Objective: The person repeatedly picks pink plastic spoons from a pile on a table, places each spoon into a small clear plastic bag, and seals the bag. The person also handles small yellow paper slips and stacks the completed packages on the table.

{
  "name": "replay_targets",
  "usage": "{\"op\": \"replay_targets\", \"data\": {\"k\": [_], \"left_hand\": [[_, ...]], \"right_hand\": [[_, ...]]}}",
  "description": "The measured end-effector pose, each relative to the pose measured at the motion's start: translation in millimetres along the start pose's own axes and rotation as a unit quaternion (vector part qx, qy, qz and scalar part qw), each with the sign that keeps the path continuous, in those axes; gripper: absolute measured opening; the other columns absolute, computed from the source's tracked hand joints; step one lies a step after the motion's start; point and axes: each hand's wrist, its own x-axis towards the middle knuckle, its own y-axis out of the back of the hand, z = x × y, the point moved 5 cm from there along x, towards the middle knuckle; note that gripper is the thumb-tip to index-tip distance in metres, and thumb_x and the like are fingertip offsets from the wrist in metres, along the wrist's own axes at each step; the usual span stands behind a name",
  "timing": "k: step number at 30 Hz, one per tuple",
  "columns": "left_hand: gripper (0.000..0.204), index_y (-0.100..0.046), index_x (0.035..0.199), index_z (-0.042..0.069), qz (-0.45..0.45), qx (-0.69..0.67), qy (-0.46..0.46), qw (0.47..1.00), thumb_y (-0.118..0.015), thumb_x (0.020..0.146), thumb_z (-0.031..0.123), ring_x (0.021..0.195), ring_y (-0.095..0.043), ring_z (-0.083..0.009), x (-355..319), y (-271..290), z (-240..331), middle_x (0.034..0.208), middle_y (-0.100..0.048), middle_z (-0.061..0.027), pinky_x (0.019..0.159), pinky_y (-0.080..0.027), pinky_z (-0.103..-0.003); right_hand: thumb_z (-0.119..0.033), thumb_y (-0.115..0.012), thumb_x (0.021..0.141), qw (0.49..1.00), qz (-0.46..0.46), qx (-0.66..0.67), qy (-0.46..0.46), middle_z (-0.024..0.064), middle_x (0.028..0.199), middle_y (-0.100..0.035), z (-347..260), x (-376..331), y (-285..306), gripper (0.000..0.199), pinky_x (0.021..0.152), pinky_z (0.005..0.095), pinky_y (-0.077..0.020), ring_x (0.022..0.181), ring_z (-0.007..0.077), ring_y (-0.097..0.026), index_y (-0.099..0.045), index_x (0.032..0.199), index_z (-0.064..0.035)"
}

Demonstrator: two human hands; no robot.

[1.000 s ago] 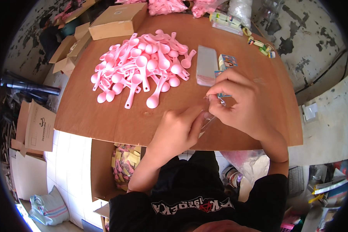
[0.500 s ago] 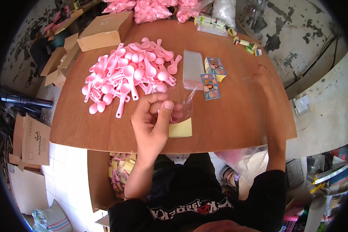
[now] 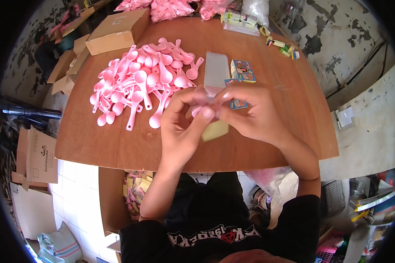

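Yellow card (image 3: 215,130): hung just below the fingertips, over the worktop (image 3: 101,147), near the middle of the near edge; blurred, so inside or behind the clear film (image 3: 211,101), cannot tell. Left hand (image 3: 180,127): curled half closed, thumb bent in against the fingers, with a pink piece (image 3: 197,111), probably a spoon, in the grip; likely so held to steady the load from one side. Right hand (image 3: 252,114): closed to a narrow pinch, apparently on the film, probably to keep thin, limp material under control. Both hands close together, fingertips nearly meeting, presumably for fine handling in clear sight. Pink spoons (image 3: 140,76): heaped loose on the left half of the worktop, presumably for short reach by the left hand. Clear sleeves (image 3: 216,72): stacked flat beyond the hands. Blue card stack (image 3: 242,70): just right of the sleeves, with a loose blue card (image 3: 239,105) nearer, partly hidden by the right hand; likely grouped for little travel. Cardboard box (image 3: 114,35) toward the far left corner, small rolls (image 3: 285,49) toward the far right: well apart from the hands, probably to leave working room.
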Motion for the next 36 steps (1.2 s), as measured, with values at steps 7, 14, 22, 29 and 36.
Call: {"op": "replay_targets", "data": {"k": [7,14,22,29,36], "left_hand": [[0.037,-0.056,0.124,-0.002,-0.065,-0.06,0.04,0.995,-0.068,0.09,-0.001,0.097,-0.064,-0.0133,-2.6,17.2,-1.3,0.11,-0.068,-0.008,0.086,-0.052,-0.029],[0.023,-0.064,0.113,-0.004,0.011,-0.003,0.043,0.999,-0.067,0.091,0.0,0.085,-0.065,-0.0083,-5.3,31.9,-5.3,0.097,-0.071,-0.007,0.073,-0.052,-0.022],[0.022,-0.064,0.114,-0.004,0.02,-0.039,0.06,0.997,-0.065,0.095,0.006,0.085,-0.066,-0.0094,-8.9,38.7,-8.1,0.098,-0.072,-0.0084,0.072,-0.054,-0.023],[0.024,-0.063,0.118,-0.001,0.019,-0.038,0.077,0.996,-0.064,0.095,0.006,0.087,-0.067,-0.0095,-8.5,39.9,-7.4,0.1,-0.072,-0.0087,0.067,-0.06,-0.025],[0.024,-0.064,0.119,0.001,-0.02,-0.069,0.07,0.995,-0.061,0.095,0.005,0.09,-0.067,-0.0103,-8.1,41.2,-7.5,0.104,-0.071,-0.0075,0.069,-0.061,-0.027]], "right_hand": [[-0.006,-0.071,0.085,0.996,0.061,0.061,-0.03,0.0064,0.081,-0.072,3.1,5.6,-8.3,0.007,0.067,0.0246,-0.0528,0.073,0.0102,-0.067,-0.071,0.089,-0.0003],[-0.01,-0.071,0.09,0.947,0.036,0.26,-0.184,0.0055,0.096,-0.07,16.6,-3.8,-25.4,0.017,0.078,0.0234,-0.0536,0.089,0.0087,-0.066,-0.068,0.101,0.0034],[-0.003,-0.066,0.093,0.95,0.073,0.254,-0.164,0.0077,0.102,-0.067,39.4,-14.2,-29.6,0.014,0.081,0.0256,-0.0552,0.092,0.011,-0.066,-0.064,0.105,0.0039],[0.0,-0.067,0.091,0.938,0.102,0.288,-0.166,0.0078,0.1,-0.067,43.5,-16.6,-30.2,0.01,0.075,0.0249,-0.0568,0.089,0.0114,-0.065,-0.064,0.1,0.0031],[0.002,-0.065,0.091,0.945,0.106,0.293,-0.104,0.0105,0.099,-0.068,44.6,-19.4,-27.9,0.011,0.074,0.0271,-0.0583,0.088,0.0141,-0.067,-0.067,0.102,0.0043]]}}
